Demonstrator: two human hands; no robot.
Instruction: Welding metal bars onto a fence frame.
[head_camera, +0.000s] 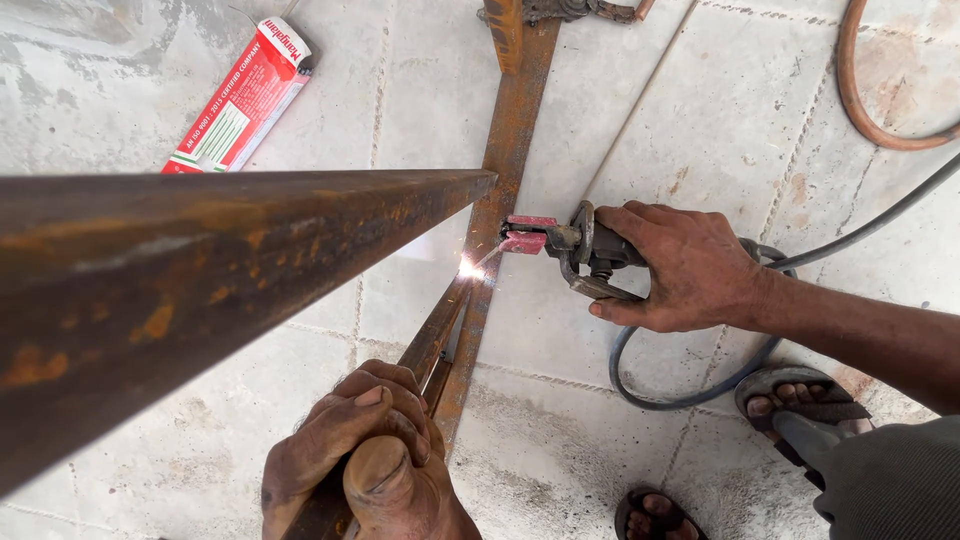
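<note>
Beyond the fingers of the right hand (685, 268), closed around the electrode holder (575, 250), a spark (470, 268) burns where the rusty flat bar (500, 190) meets the angled steel bar (430, 340). That angled bar is gripped by the left hand (365, 455), fingers wrapped tight. For a sound weld, the bar should be held motionless and the arc kept short.

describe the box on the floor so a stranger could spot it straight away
Start at the big rusty steel beam crossing the left of the view. Just above it, on the pale tiled floor, lies a long red and white cardboard box. Nothing else there is red and printed.
</note>
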